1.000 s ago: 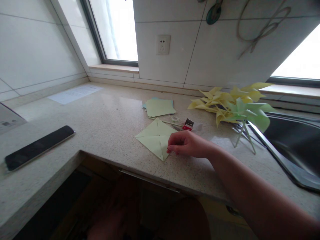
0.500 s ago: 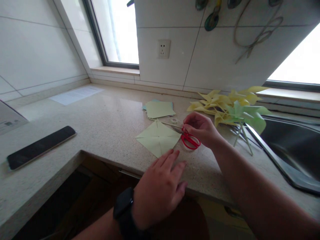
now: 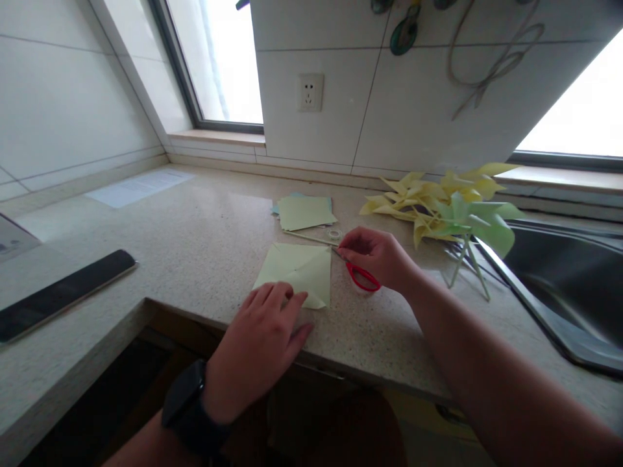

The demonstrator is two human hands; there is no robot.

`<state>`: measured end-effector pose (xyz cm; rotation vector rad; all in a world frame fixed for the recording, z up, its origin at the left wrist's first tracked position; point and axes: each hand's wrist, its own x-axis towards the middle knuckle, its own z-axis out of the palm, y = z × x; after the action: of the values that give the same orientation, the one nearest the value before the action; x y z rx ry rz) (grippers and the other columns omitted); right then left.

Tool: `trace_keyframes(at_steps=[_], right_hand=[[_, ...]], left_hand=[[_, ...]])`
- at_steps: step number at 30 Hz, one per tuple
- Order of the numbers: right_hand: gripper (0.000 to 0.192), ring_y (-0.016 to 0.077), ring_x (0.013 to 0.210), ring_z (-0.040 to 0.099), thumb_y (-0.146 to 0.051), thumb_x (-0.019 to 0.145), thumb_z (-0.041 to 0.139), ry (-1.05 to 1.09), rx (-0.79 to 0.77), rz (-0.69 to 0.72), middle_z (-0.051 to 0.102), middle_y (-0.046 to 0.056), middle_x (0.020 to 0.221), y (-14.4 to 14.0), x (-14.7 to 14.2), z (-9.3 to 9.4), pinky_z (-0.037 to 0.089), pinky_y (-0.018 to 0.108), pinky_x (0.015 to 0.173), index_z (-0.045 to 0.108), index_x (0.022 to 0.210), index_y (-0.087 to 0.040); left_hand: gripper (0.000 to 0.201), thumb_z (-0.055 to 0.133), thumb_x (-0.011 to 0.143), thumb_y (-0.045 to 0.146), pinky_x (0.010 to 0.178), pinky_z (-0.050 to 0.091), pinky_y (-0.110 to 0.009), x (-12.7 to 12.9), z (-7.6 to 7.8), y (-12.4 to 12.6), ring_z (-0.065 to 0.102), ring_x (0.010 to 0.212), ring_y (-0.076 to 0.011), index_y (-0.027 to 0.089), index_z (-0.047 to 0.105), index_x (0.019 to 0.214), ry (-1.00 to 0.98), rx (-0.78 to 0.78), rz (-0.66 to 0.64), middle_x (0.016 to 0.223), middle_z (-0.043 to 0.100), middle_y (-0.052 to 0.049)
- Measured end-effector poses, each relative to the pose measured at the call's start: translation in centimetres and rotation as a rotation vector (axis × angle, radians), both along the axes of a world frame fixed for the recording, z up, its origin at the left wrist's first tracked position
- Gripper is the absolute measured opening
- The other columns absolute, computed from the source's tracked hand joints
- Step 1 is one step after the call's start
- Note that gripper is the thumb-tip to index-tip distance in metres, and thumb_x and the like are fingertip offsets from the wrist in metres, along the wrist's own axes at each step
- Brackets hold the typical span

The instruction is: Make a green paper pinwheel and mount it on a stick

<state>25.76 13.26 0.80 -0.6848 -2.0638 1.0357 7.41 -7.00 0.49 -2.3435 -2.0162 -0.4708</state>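
A square of pale green paper [image 3: 299, 263] lies on the counter, with creases or slits running from its corners and a lower corner lifted slightly. My left hand [image 3: 260, 337] rests on its lower left edge, fingers spread and thumb apart. To the right of the sheet, my right hand [image 3: 377, 256] pinches the red-handled scissors [image 3: 363, 277] near the base of the blades. Their tips point toward the paper's upper right corner. Behind the sheet are a thin pale stick [image 3: 307, 239] and a small ring of clear tape [image 3: 334, 234].
A stack of coloured paper [image 3: 305, 213] sits farther back. Yellow paper pinwheels [image 3: 413, 194] and a green pinwheel [image 3: 474, 217] stand at the right, beside the metal sink [image 3: 574, 285]. On the left are a black phone [image 3: 68, 288] and a printed sheet [image 3: 139, 186].
The green square has turned from a diamond position so that its edge now faces the wall. My left hand has moved left with it. My right hand stays at the scissors.
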Motion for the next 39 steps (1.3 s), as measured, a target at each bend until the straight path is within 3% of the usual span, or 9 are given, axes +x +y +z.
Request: trace_keyframes(at_steps=[3, 7, 9, 12, 18, 26, 34, 39], right_hand=[[0.016, 0.0138, 0.066, 0.058, -0.034, 0.083, 0.073, -0.031, 0.024, 0.006, 0.067, 0.001, 0.075, -0.2, 0.0, 0.1, 0.049, 0.029, 0.063, 0.068, 0.088, -0.019], [0.014, 0.0138, 0.066, 0.059, -0.032, 0.084, 0.072, -0.070, 0.054, 0.003, 0.067, 0.001, 0.076, -0.5, 0.0, 0.1, 0.050, 0.029, 0.063, 0.067, 0.088, -0.019], [0.013, 0.0139, 0.066, 0.059, -0.031, 0.084, 0.072, -0.085, 0.068, 0.004, 0.067, 0.001, 0.076, -0.6, -0.1, 0.1, 0.050, 0.029, 0.063, 0.067, 0.089, -0.020], [0.012, 0.0142, 0.066, 0.061, -0.030, 0.083, 0.072, -0.103, 0.088, 0.007, 0.068, 0.002, 0.076, -0.9, -0.2, 0.0, 0.051, 0.029, 0.064, 0.069, 0.089, -0.020], [0.014, 0.0158, 0.066, 0.063, -0.031, 0.084, 0.073, -0.124, 0.159, -0.036, 0.073, 0.005, 0.079, -1.3, -0.2, 0.7, 0.050, 0.030, 0.061, 0.077, 0.090, -0.019], [0.011, 0.0150, 0.066, 0.062, -0.027, 0.086, 0.071, -0.107, 0.229, -0.064, 0.072, 0.003, 0.078, -1.2, -0.1, 0.9, 0.051, 0.030, 0.062, 0.075, 0.090, -0.019], [0.010, 0.0160, 0.073, 0.066, -0.027, 0.088, 0.069, -0.117, 0.258, -0.016, 0.073, 0.005, 0.087, -1.4, -0.2, 1.1, 0.053, 0.029, 0.067, 0.074, 0.093, -0.020], [0.008, 0.0150, 0.072, 0.065, -0.023, 0.089, 0.068, -0.097, 0.324, -0.051, 0.074, 0.003, 0.086, -1.6, 0.0, 1.4, 0.052, 0.028, 0.066, 0.075, 0.094, -0.021]], left_hand=[[0.048, 0.061, 0.096, 0.041, 0.108, 0.042, -0.052, -0.8, -0.4, -0.3, 0.050, 0.129, -0.0307, 0.020, 0.051, 0.139, -0.034, 0.029, -0.123, 0.140, 0.057, -0.011], [0.064, 0.073, 0.082, 0.056, 0.100, 0.046, -0.053, -0.8, -0.9, -1.5, 0.057, 0.115, -0.0325, 0.021, 0.055, 0.132, -0.091, 0.033, -0.153, 0.128, 0.064, -0.011], [0.048, 0.078, 0.083, 0.042, 0.091, 0.048, -0.050, -0.8, -1.2, -2.2, 0.060, 0.104, -0.0296, 0.023, 0.060, 0.124, -0.112, 0.050, -0.145, 0.115, 0.068, -0.007], [0.016, 0.068, 0.092, 0.022, 0.083, 0.046, -0.044, -0.9, -1.3, -2.9, 0.061, 0.090, -0.0239, 0.026, 0.065, 0.107, -0.175, 0.077, -0.168, 0.098, 0.069, -0.001], [0.007, 0.060, 0.097, 0.019, 0.078, 0.045, -0.037, -1.1, -1.2, -2.6, 0.060, 0.083, -0.0197, 0.022, 0.064, 0.092, -0.448, 0.091, -0.110, 0.087, 0.069, -0.001], [0.016, 0.060, 0.096, 0.032, 0.071, 0.048, -0.030, -1.8, -0.2, 0.5, 0.064, 0.078, -0.0178, 0.020, 0.070, 0.092, -0.599, -0.002, 0.077, 0.087, 0.072, -0.002], [0.029, 0.057, 0.095, 0.041, 0.065, 0.046, -0.028, -4.0, 1.8, 5.8, 0.065, 0.074, -0.0174, 0.018, 0.075, 0.090, -0.560, -0.149, -0.080, 0.083, 0.075, -0.003], [0.030, 0.060, 0.093, 0.043, 0.062, 0.046, -0.025, -4.7, 2.9, 8.8, 0.062, 0.070, -0.0157, 0.017, 0.074, 0.088, -0.646, -0.274, -0.202, 0.078, 0.073, -0.002]])
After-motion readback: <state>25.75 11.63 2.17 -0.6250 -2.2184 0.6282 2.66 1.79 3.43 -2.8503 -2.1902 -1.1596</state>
